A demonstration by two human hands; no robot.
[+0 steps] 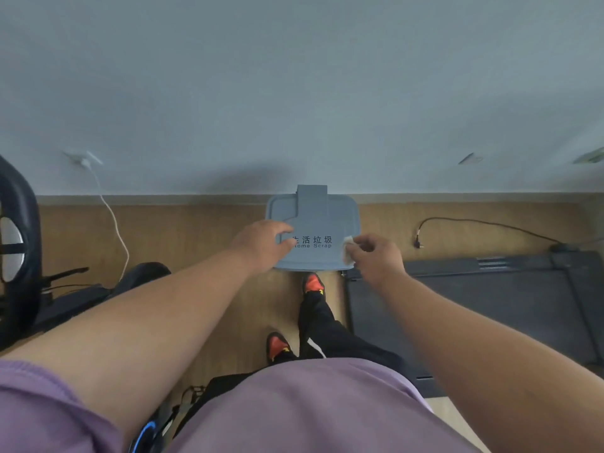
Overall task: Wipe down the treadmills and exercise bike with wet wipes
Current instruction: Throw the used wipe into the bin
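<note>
A grey lidded trash bin (322, 210) marked "Home Scrap" stands on the wood floor against the wall, straight ahead. My left hand (263, 245) rests on the left part of its lid, fingers curled at the lid's raised panel. My right hand (372, 256) pinches a crumpled white wet wipe (347, 248) over the lid's right front corner. A dark treadmill (474, 299) lies flat on the floor to the right. Part of the black exercise bike (19, 243) shows at the far left edge.
A white cable (114, 223) hangs from a wall socket to the floor on the left. A black cord (474, 222) lies on the floor behind the treadmill. My feet in orange and black shoes (312, 282) stand just before the bin.
</note>
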